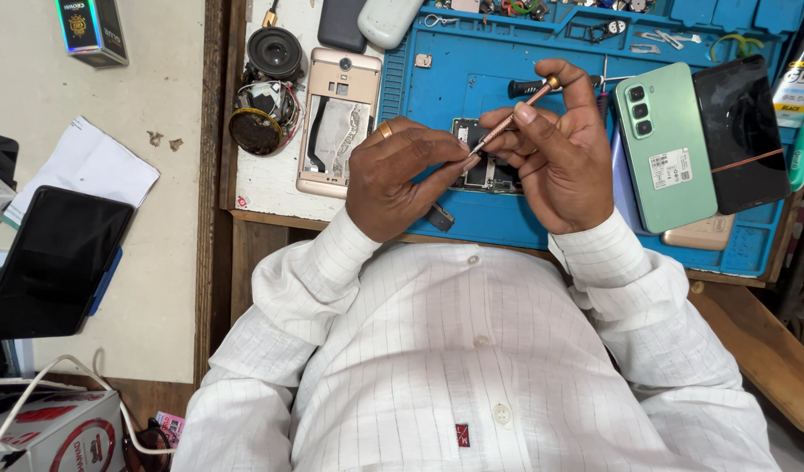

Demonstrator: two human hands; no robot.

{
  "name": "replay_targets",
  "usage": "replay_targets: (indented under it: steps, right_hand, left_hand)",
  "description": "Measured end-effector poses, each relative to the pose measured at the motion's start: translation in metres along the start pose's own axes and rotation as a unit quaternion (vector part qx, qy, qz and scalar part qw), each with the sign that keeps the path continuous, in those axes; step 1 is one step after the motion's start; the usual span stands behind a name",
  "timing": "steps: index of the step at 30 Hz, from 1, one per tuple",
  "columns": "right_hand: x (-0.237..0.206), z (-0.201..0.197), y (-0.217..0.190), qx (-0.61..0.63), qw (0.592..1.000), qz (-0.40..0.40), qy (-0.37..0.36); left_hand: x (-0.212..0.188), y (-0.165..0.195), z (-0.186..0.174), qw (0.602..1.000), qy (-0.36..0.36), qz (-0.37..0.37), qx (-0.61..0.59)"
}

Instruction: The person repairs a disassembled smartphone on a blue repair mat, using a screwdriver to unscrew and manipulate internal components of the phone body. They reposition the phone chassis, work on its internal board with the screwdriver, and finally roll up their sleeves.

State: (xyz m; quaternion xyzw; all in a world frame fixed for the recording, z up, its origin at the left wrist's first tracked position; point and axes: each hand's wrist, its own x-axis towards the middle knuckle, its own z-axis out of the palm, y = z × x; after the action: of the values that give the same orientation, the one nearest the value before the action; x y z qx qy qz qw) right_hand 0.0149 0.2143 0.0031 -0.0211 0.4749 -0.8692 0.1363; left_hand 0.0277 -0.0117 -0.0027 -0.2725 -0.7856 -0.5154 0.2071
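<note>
A person in a white striped shirt works over a blue repair mat on a wooden desk; the right hand pinches a slim copper-coloured screwdriver between thumb and fingers, its tip angled down toward an opened phone board lying on the mat between both hands; the left hand, a gold ring on one finger, curls its fingers onto the board's left edge, fingertips meeting the screwdriver's tip; just left of the mat lies a rose-gold phone shell with its back removed; right of the hands rest a pale green phone, face down, and a black phone beside it.
</note>
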Motion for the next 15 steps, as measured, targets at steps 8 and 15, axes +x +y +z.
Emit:
replay_targets:
  steps: [8, 15]
  right_hand:
    - [-0.001, -0.007, 0.008, -0.055, 0.996, -0.064, 0.019]
    - [-0.010, -0.009, 0.015, -0.194, 0.960, -0.201, -0.019]
  left_hand:
    - [-0.001, -0.002, 0.000, 1.000, -0.010, -0.015, -0.014]
    - [-0.001, -0.009, 0.002, 0.999, -0.021, -0.047, 0.009]
